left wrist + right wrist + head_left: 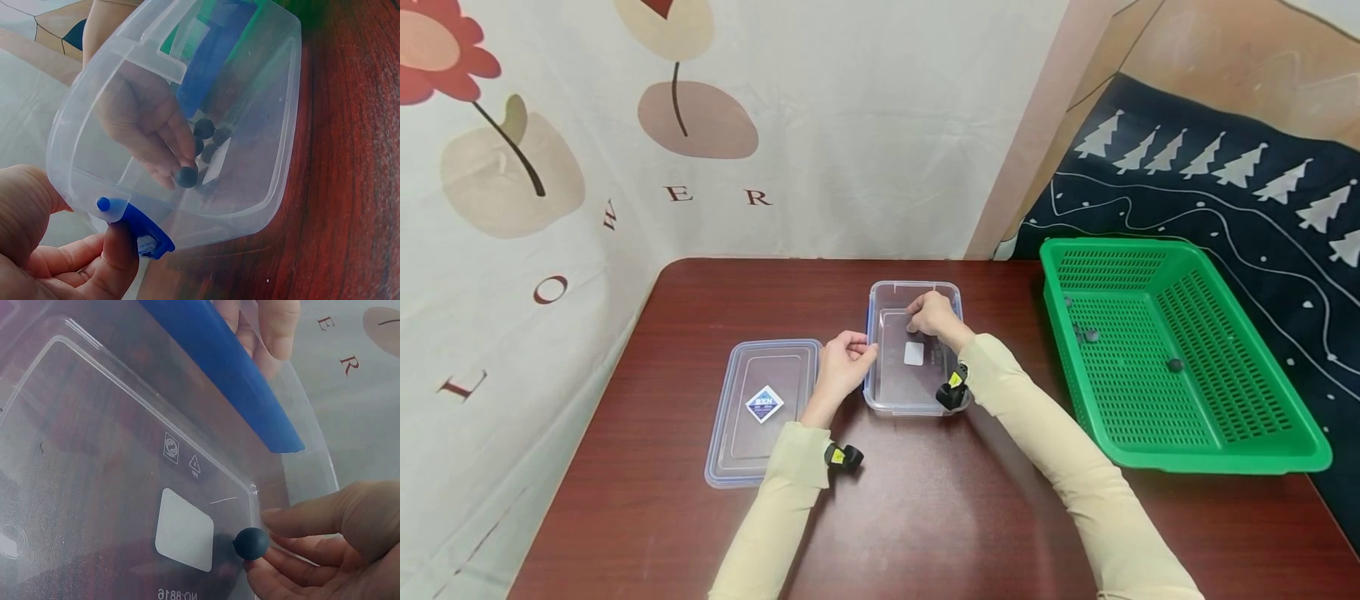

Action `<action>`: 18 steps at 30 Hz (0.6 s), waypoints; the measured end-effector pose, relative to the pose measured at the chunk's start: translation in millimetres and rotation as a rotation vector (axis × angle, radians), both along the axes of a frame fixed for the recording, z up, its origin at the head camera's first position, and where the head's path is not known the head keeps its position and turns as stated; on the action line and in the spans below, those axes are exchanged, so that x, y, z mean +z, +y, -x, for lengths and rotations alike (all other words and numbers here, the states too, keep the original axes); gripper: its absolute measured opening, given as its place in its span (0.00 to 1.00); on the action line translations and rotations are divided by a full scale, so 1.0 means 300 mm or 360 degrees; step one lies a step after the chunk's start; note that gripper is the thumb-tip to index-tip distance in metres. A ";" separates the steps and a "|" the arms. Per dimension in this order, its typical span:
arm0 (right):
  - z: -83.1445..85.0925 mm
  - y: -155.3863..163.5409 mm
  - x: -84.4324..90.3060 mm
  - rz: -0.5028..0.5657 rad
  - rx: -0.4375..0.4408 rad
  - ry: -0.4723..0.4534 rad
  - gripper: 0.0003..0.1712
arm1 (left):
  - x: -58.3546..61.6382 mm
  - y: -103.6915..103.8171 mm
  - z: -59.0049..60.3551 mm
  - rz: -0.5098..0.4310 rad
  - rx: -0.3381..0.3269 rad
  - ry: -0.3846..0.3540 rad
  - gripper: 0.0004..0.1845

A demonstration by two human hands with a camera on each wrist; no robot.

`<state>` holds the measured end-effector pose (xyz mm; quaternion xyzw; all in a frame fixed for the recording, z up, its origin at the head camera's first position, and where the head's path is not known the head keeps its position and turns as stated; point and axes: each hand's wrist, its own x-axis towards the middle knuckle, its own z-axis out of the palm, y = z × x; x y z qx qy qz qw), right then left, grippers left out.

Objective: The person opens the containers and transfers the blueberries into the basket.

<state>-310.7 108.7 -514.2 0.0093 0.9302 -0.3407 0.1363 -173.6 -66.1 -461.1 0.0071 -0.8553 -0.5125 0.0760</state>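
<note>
A clear plastic food container with blue side latches stands uncovered on the table. My left hand is at its left side, thumb and fingers pinching the rim by the blue latch. Reaching down inside the container, my right hand pinches a small dark ball between thumb and fingers, close over the floor near a white square label. In the left wrist view, several dark balls show through the clear wall beyond the right fingertips.
The container's clear lid, with a blue-and-white diamond sticker, lies flat left of the left hand. On the right stands a green slotted basket with several dark balls in it. A printed curtain hangs behind the table.
</note>
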 end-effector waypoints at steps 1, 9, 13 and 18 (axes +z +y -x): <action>-0.031 -0.012 0.046 0.0006 -0.0024 -0.0002 0.17 | 0.000 0.000 0.001 -0.0002 -0.0001 -0.0004 0.10; -0.201 -0.057 0.294 0.0092 -0.0068 -0.0086 0.18 | -0.001 0.000 0.003 -0.0009 -0.0003 -0.0029 0.10; -0.153 -0.036 0.214 0.0098 -0.0054 -0.0031 0.18 | 0.000 0.000 0.003 -0.0009 -0.0004 -0.0038 0.10; -0.148 -0.032 0.208 0.0086 -0.0043 -0.0001 0.18 | 0.003 -0.001 0.001 -0.0014 -0.0006 -0.0035 0.11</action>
